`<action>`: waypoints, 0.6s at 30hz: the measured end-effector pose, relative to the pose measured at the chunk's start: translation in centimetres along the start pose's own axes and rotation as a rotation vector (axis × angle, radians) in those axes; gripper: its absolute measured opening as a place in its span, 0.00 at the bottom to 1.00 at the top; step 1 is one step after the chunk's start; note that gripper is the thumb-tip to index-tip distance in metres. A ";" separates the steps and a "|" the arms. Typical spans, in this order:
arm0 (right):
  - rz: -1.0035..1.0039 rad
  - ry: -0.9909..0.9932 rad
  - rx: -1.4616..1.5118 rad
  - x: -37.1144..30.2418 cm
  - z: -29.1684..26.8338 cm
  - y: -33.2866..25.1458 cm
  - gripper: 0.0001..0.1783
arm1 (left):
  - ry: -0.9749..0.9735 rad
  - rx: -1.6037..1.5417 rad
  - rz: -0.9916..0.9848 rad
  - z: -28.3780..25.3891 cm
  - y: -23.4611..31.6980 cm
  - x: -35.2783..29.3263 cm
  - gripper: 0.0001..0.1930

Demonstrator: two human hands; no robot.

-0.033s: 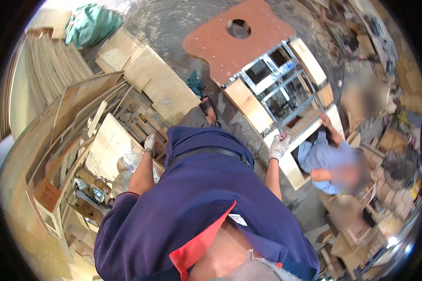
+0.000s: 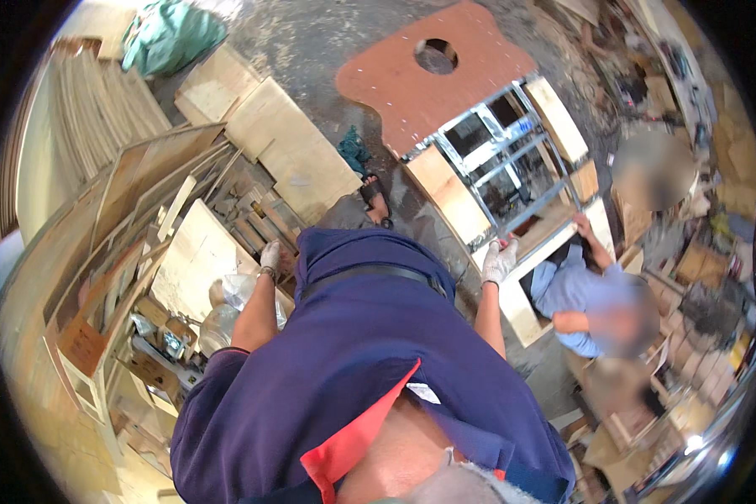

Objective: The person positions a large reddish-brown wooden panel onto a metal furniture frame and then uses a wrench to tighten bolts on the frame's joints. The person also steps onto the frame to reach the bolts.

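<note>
- Barely anything has shifted since the earlier frame: the surroundings sit a touch farther right, and both hands keep nearly the same places.
- Left hand (image 2: 270, 256), gloved, hangs at near left beside a pale wooden panel (image 2: 195, 260), fingers loosely bent; whether it holds anything cannot be told.
- Right hand (image 2: 499, 261), also gloved, is partly closed at the near left corner of a wood-and-metal framework (image 2: 511, 160), a small red thing at its fingertips; how firm the grip is cannot be told.
- That framework lies right of the person's body, its metal bars set between pale timber lengths; at its near right edge rests a co-worker's hand (image 2: 583, 225).
- Beyond its far end lies a reddish-brown board (image 2: 479, 63) with a round hole.
- Grey, stained concrete floor (image 2: 290, 38) stretches beyond; wooden sheets (image 2: 101, 139) stand stacked at far left.
- Near left, by the left forearm, is a clear plastic bag (image 2: 241, 291), its contents too indistinct to name.
- Farther, at far left, a bulging green sack (image 2: 172, 38) hides whatever is inside.
</note>
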State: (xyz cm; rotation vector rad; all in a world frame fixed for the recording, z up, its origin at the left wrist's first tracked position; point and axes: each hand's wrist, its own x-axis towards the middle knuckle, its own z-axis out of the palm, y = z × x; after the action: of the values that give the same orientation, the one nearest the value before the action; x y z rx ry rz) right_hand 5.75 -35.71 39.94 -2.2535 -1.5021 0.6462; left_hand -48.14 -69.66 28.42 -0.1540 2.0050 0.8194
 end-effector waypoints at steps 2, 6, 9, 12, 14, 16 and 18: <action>-0.022 -0.135 0.105 2.0 3.2 -3.2 0.25 | 0.015 0.130 0.009 0.7 -0.5 0.3 0.22; -0.219 -0.362 0.000 6.1 8.7 -7.7 0.25 | 0.067 0.075 0.206 3.5 -0.8 1.3 0.24; -0.249 -0.460 -0.073 8.8 12.7 -10.5 0.26 | 0.014 -0.560 -0.057 5.3 -1.9 1.7 0.21; -0.220 -0.518 -0.149 11.2 16.2 -14.0 0.27 | -0.327 -1.159 -0.282 5.3 -2.2 2.7 0.21; -0.203 -0.612 -0.148 11.8 18.7 -16.8 0.26 | -0.176 -0.791 -0.108 4.4 -0.7 4.4 0.21; -0.064 -0.705 -0.089 11.7 21.0 -19.6 0.25 | -0.015 -0.421 0.056 3.3 2.6 6.9 0.20; 0.062 -0.808 -0.145 11.7 23.7 -22.1 0.22 | 0.123 -0.008 0.111 2.5 7.3 9.7 0.20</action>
State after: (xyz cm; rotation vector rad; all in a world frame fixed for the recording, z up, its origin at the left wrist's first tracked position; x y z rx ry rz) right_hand -20.37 -15.64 29.82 -2.2599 -1.8534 1.6561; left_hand -54.75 -60.57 23.35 -0.1007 2.1416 0.9069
